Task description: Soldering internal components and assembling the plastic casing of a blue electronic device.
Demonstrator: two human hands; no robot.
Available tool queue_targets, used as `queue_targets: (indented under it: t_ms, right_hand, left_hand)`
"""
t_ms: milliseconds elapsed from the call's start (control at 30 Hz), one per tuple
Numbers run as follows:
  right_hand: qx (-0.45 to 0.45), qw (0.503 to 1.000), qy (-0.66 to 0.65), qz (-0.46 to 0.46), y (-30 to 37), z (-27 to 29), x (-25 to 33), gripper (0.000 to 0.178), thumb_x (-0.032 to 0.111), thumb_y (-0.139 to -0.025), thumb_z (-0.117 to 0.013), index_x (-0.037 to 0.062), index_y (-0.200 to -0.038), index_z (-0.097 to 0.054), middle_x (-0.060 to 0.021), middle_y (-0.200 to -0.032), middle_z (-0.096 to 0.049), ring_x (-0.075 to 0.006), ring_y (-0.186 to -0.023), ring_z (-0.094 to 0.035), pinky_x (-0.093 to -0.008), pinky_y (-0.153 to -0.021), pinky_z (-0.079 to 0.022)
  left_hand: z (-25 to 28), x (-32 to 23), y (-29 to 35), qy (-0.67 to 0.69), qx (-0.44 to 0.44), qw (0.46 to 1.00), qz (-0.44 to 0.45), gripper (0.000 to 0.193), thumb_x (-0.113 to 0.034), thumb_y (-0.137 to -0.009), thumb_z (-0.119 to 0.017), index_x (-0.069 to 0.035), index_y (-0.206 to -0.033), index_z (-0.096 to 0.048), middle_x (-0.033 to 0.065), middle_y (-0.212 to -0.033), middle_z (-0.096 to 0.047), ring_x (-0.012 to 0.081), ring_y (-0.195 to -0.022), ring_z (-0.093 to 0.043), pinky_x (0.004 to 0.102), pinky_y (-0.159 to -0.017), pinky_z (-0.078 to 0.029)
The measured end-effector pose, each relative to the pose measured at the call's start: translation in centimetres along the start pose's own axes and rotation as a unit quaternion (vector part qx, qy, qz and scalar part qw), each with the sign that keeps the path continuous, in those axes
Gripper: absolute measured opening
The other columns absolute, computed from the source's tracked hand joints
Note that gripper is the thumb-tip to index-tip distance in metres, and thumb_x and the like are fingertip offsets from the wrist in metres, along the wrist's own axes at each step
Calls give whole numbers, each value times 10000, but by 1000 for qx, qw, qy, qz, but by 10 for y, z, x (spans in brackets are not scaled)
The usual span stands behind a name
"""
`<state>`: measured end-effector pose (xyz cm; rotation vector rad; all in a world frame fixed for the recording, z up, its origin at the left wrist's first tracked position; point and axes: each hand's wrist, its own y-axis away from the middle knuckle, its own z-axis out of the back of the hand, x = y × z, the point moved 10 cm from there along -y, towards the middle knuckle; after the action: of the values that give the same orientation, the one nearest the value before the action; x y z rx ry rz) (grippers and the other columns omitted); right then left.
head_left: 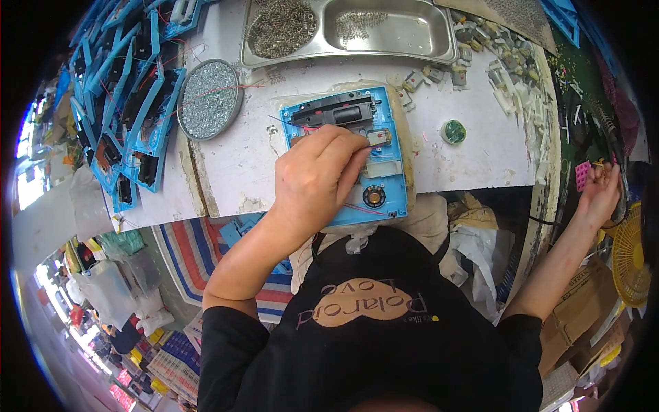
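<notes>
A blue plastic housing [392, 185] lies on the white worktable before me, with a black motor-like cylinder [351, 115], a round speaker-like part [374, 197] and thin wires inside. My left hand [319, 172] reaches over it with thumb and fingers pinched together. Its fingertips touch the edge of a small pale block [378, 137] in the housing; what lies between them is hidden. Far to the right, my right hand [600, 193] is raised with curled fingers beside a pink studded piece [583, 176] and dark cables. A small yellowish thing shows at its fingertips, too small to name.
Several blue housings [130, 103] are piled at the left. Next to them stands a round dish [209, 99] of small metal pieces. A steel tray [449, 51] with springs is at the back. Loose pale parts [511, 82] and a small green round container [453, 132] lie right. A yellow fan guard [630, 254] stands low right.
</notes>
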<state>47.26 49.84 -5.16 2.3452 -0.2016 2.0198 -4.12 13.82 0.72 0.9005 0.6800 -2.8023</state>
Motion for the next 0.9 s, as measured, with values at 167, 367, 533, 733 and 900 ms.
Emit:
queue_targets:
  t_ms: [167, 367, 533, 733, 900]
  right_hand:
    - [-29, 991, 109, 74, 2, -32, 33, 374, 242, -1077, -579, -23, -1340, -581, -154, -1135, -706, -187, -916, -634, -321, -805, -524]
    - [24, 994, -13, 109, 26, 59, 64, 264, 225, -1075, -559, 7, -1217, -604, -160, -1082, -660, -206, -958, -586, -345, -842, -477]
    - [65, 988, -45, 134, 104, -36, 71, 151, 149, -1062, -541, 38, -1149, -597, -120, -1001, -593, -192, -892, -516, -332, -791, -431]
    - [235, 958, 35, 160, 192, -196, 58, 313, 132, -923, -654, -13, -1196, -604, -127, -990, -628, -165, -825, -553, -311, -696, -452]
    - [469, 862, 53, 186, 259, -285, 38, 288, 65, -809, -714, -67, -1060, -668, -102, -811, -616, -174, -660, -514, -291, -608, -388]
  left_hand:
    - [-3, 8, 5, 59, 2, 997, 49, 134, -41, -834, -780, -45, -939, -698, 82, -892, -704, 277, -782, -703, 369, -700, -545]
    - [8, -5, -4, 38, -73, 995, -48, 158, -21, -856, -763, -47, -987, -679, 103, -880, -713, 284, -766, -710, 357, -672, -551]
    - [-10, 1, -3, 36, -1, 999, -20, 138, 35, -878, -729, -25, -990, -675, 120, -854, -695, 279, -697, -676, 353, -632, -537]
    - [-14, -4, -10, -12, -8, 1000, -13, 153, -17, -860, -756, -54, -981, -670, 88, -849, -683, 274, -696, -684, 354, -614, -536]
    - [-12, -8, -6, -44, -37, 998, -9, 171, -14, -828, -779, -58, -970, -695, 77, -864, -672, 259, -698, -682, 347, -614, -539]
